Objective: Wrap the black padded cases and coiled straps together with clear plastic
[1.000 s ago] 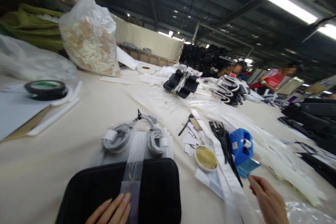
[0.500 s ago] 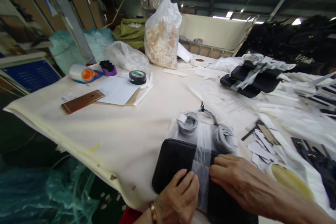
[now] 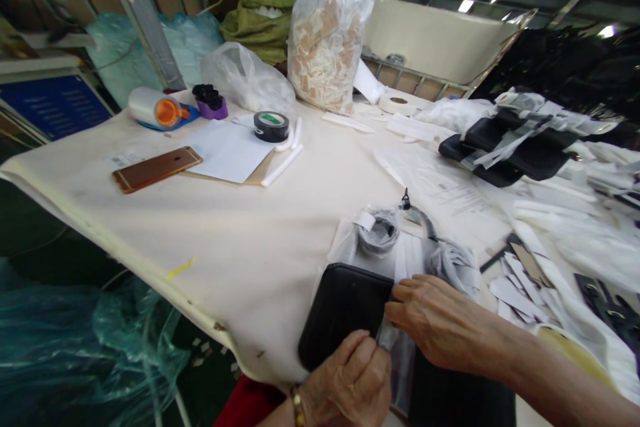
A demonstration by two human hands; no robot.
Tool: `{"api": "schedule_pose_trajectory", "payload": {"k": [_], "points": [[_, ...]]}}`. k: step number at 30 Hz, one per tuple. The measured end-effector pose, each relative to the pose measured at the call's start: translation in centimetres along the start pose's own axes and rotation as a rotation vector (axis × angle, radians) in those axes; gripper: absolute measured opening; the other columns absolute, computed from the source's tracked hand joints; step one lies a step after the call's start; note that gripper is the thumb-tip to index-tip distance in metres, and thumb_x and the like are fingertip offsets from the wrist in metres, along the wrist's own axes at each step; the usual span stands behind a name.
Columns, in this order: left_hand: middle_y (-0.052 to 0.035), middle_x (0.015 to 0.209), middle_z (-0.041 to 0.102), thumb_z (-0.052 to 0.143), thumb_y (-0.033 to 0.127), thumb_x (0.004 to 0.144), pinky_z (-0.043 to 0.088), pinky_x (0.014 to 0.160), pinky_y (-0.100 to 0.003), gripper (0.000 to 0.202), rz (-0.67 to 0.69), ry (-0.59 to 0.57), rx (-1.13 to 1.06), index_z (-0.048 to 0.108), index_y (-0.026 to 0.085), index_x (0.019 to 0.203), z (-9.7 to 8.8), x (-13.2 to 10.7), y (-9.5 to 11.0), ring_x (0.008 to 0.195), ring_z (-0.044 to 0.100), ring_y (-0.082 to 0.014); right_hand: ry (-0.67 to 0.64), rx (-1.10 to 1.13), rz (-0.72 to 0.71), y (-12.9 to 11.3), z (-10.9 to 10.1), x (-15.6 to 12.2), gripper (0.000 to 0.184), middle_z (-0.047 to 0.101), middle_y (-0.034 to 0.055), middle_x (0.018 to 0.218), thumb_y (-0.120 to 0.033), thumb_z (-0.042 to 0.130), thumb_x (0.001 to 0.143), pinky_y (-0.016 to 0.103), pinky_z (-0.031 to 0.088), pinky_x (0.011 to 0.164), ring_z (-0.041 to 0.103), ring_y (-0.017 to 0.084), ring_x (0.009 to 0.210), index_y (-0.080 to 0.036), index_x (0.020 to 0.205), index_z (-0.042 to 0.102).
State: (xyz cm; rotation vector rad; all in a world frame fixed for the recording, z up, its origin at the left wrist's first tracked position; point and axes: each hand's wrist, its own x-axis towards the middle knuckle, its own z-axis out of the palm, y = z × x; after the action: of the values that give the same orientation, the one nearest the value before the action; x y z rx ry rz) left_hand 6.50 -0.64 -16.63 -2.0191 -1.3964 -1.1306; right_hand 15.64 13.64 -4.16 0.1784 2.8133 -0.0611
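Bottom centre: left hand (image 3: 353, 377), right hand (image 3: 433, 320) curling over black case (image 3: 347, 303), probably steadying clear strip (image 3: 402, 373); can't tell if pinching.

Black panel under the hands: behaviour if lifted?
The black panel would likely be fairly stiff, given its flat, even outline. The clear strip across it seems to run between the grey coils, so they may drag along.

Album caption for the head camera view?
Left hand and right hand work at a translucent strip across a black panel.
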Motion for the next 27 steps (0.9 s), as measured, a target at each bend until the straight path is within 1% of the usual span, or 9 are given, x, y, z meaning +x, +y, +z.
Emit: {"api": "schedule_pose_trajectory", "payload": {"k": [2, 5, 9, 12, 16, 20, 23, 25, 27], "points": [[-0.0092, 0.098, 0.064, 0.049, 0.012, 0.079, 0.039, 0.097, -0.034, 0.016, 0.014, -0.026, 0.026, 0.063, 0.012, 0.085, -0.1, 0.2, 0.0, 0.100, 0.057, -0.0207, -0.005, -0.027, 0.002, -0.1, 0.0, 0.1, 0.021, 0.058, 0.0017, 0.068, -0.004, 0.047, 0.072, 0.028, 0.034, 0.061, 0.054, 0.017, 0.062, -0.021, 0.073, 0.059], [-0.0140, 0.111, 0.062, 0.046, 0.019, 0.082, 0.037, 0.096, -0.038, 0.019, 0.096, -0.124, 0.067, 0.062, 0.012, 0.088, -0.3, 0.3, -0.2, 0.111, 0.053, -0.0264, -0.023, -0.051, 0.054, -0.1, -0.2, 0.4, 0.019, 0.062, 0.0028, 0.068, -0.005, 0.047, 0.074, 0.028, 0.032, 0.059, 0.057, 0.017, 0.062, -0.020, 0.074, 0.060], [-0.0143, 0.110, 0.063, 0.043, 0.019, 0.083, 0.034, 0.096, -0.041, 0.021, 0.130, -0.183, 0.083, 0.062, 0.012, 0.088, -0.4, 0.5, -0.3, 0.109, 0.054, -0.0277, -0.121, 0.014, 0.191, 0.3, -1.0, 0.5, 0.014, 0.066, 0.0029, 0.067, -0.012, 0.050, 0.080, 0.027, 0.028, 0.052, 0.062, 0.019, 0.063, -0.018, 0.074, 0.060], [-0.0138, 0.109, 0.064, 0.041, 0.017, 0.083, 0.033, 0.097, -0.041, 0.021, 0.134, -0.208, 0.074, 0.061, 0.012, 0.087, -0.5, 0.6, -0.3, 0.109, 0.054, -0.0275, -0.178, 0.104, 0.243, 0.5, -1.4, 0.1, 0.016, 0.066, 0.0024, 0.066, -0.012, 0.048, 0.082, 0.026, 0.027, 0.050, 0.063, 0.018, 0.062, -0.019, 0.073, 0.059], [-0.0145, 0.108, 0.064, 0.040, 0.016, 0.083, 0.032, 0.097, -0.041, 0.023, 0.132, -0.211, 0.070, 0.062, 0.012, 0.087, -0.7, 0.8, -0.3, 0.108, 0.054, -0.0281, -0.128, 0.106, 0.218, 0.2, -1.3, -0.4, 0.016, 0.065, 0.0041, 0.070, -0.007, 0.045, 0.082, 0.027, 0.030, 0.052, 0.062, 0.019, 0.064, -0.018, 0.076, 0.055], [-0.0136, 0.108, 0.064, 0.038, 0.016, 0.083, 0.032, 0.097, -0.040, 0.024, 0.127, -0.221, 0.072, 0.062, 0.013, 0.087, -0.8, 0.9, -0.4, 0.108, 0.055, -0.0272, -0.031, 0.029, 0.209, -0.1, -1.0, -0.5, 0.019, 0.063, 0.0027, 0.068, -0.002, 0.049, 0.077, 0.028, 0.028, 0.051, 0.061, 0.020, 0.062, -0.015, 0.091, 0.051], [-0.0130, 0.109, 0.064, 0.038, 0.016, 0.084, 0.032, 0.097, -0.040, 0.024, 0.128, -0.239, 0.078, 0.062, 0.013, 0.087, -0.7, 0.8, -0.3, 0.108, 0.054, -0.0271, 0.001, 0.010, 0.155, 0.3, -0.8, -0.1, 0.020, 0.063, 0.0028, 0.069, 0.001, 0.050, 0.076, 0.026, 0.029, 0.053, 0.062, 0.018, 0.065, -0.014, 0.090, 0.050], [-0.0131, 0.109, 0.064, 0.038, 0.016, 0.084, 0.031, 0.098, -0.041, 0.024, 0.120, -0.238, 0.080, 0.062, 0.013, 0.087, -0.7, 0.8, -0.3, 0.108, 0.054, -0.0270, -0.021, 0.027, 0.173, 0.7, -0.7, 0.3, 0.016, 0.065, 0.0039, 0.071, -0.002, 0.051, 0.077, 0.026, 0.030, 0.053, 0.063, 0.018, 0.068, -0.014, 0.088, 0.051], [-0.0133, 0.109, 0.064, 0.037, 0.016, 0.083, 0.030, 0.098, -0.040, 0.025, 0.111, -0.237, 0.084, 0.062, 0.013, 0.087, -0.6, 0.8, -0.2, 0.108, 0.054, -0.0269, -0.051, 0.050, 0.248, 1.4, -0.7, 0.9, 0.012, 0.066, 0.0047, 0.072, -0.009, 0.056, 0.078, 0.026, 0.028, 0.052, 0.064, 0.020, 0.069, -0.015, 0.088, 0.053]]}}
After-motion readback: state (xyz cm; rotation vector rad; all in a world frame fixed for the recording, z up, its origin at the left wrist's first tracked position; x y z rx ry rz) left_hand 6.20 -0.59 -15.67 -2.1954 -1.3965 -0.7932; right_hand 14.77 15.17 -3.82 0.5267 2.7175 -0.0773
